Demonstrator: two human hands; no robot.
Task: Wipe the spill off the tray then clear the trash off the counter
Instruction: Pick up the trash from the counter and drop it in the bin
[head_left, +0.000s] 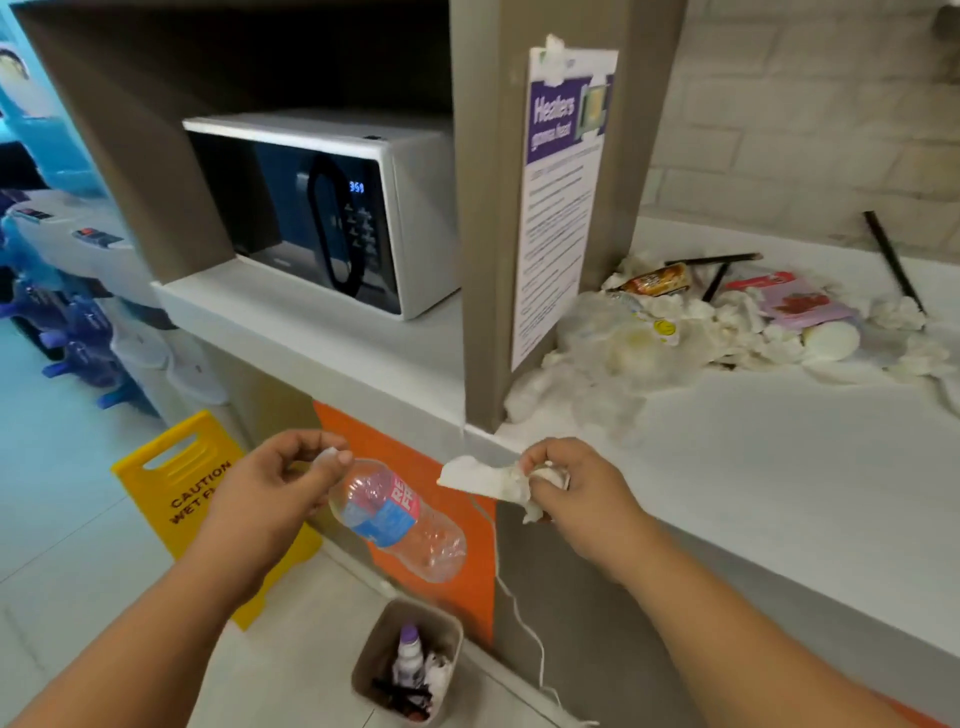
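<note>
Left hand (270, 483) pinches bottle (397, 519), cap (328, 453) half-hidden; right hand (576, 488) grips tissue (483, 480).

White microwave oven (322, 208) left of the grey upright post (485, 312), heap of crumpled white tissues and wrappers (675, 332) on the surface (779, 467) right of it, small beige bin (363, 670) on the floor (78, 519) before it, yellow plastic sign (176, 483) lower left of it
</note>
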